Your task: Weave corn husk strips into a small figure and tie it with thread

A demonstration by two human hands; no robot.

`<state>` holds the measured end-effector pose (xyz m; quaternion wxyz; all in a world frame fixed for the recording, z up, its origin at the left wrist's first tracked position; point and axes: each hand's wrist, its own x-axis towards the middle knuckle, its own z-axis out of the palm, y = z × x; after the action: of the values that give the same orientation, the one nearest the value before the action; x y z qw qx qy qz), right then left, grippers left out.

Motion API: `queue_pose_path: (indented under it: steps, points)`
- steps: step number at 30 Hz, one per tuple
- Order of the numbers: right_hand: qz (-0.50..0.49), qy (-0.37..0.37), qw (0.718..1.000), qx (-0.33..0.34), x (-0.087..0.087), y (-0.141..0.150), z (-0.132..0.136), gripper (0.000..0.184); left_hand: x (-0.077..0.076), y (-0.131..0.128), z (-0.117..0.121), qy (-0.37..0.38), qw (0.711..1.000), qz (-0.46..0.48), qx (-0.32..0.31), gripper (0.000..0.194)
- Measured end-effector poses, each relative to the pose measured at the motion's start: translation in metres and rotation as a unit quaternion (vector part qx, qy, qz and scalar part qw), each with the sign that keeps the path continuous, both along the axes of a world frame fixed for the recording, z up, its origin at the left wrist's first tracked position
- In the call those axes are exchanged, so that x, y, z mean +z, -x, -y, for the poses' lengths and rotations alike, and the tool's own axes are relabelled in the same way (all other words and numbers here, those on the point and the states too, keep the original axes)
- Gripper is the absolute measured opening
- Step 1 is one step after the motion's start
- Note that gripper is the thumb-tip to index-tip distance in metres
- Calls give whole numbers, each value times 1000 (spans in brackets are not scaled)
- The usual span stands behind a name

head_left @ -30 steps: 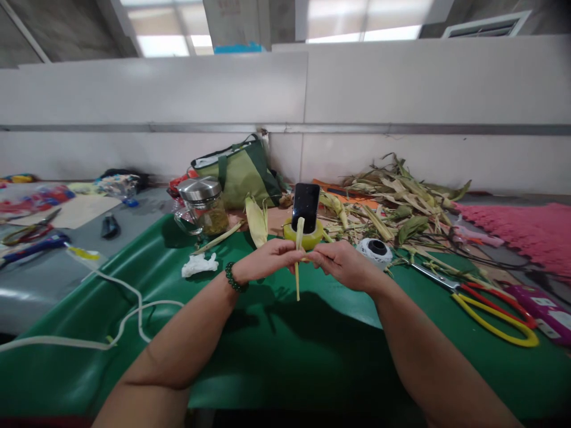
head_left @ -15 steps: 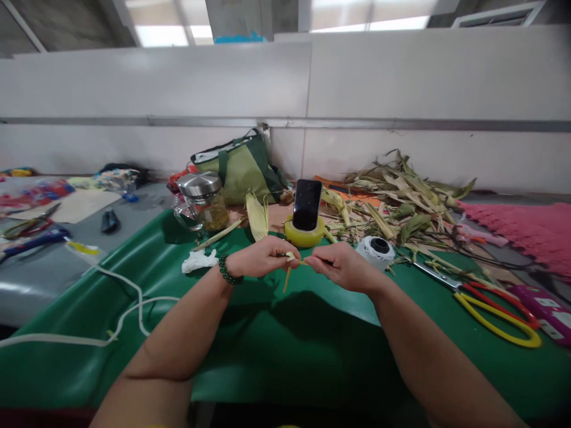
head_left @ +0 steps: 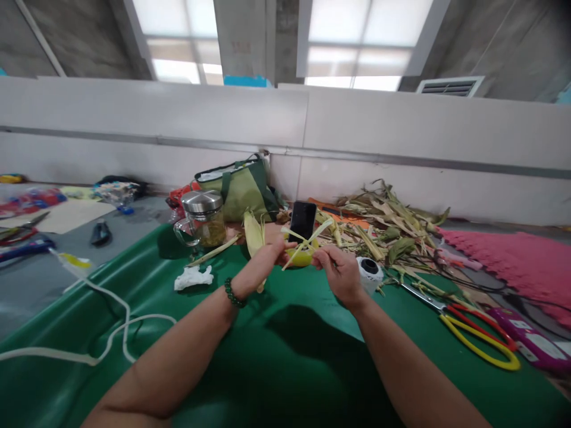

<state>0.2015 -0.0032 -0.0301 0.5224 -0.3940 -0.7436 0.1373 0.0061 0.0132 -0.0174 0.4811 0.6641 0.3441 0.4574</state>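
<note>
Between my hands, pale corn husk strips [head_left: 307,242] cross in an X shape, in front of the phone. My left hand [head_left: 267,257], with a green bead bracelet [head_left: 234,293] at the wrist, is closed on one end of them. A short pale piece pokes out beneath that hand. My right hand [head_left: 339,268] pinches the strips from the right side, fingers curled. The exact grip of the left fingertips is partly hidden. Behind the strips a dark phone [head_left: 303,219] leans upright in a yellow ring-shaped holder [head_left: 298,257].
A whole husk [head_left: 254,233], a lidded glass jar [head_left: 203,220] and a green bag [head_left: 245,193] stand behind my left hand. To the right lie a white spool [head_left: 370,271], scissors [head_left: 479,336] and a husk pile [head_left: 397,214]. Crumpled white tissue [head_left: 193,278] rests on the green mat [head_left: 285,368].
The husk strip first stood upright, then was turned down between my fingers; now crossed strips spread out above my hands. The hands have moved slightly apart, and the view has tilted up.
</note>
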Motion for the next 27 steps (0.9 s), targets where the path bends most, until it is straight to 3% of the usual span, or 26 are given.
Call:
queue_pose_path:
  steps: [4,7,16,20,24,27]
  points:
    - [87,-62,994,2,-6,4,1,29,0,-13,13,-41,998,-43,34,45]
    - [122,-67,990,17,-7,6,1,32,2,-13,15,-19,999,-29,3,40]
    - [117,66,989,66,-8,8,0,32,0,-10,10,20,998,3,-58,35]
    - [131,53,988,62,-8,6,0,31,3,-7,9,33,996,-13,-77,37]
    - [174,18,982,72,-8,6,2,33,0,-9,8,8,998,-29,-50,37]
    - [189,6,980,63,-9,9,4,36,-7,-12,7,-52,997,-63,16,38]
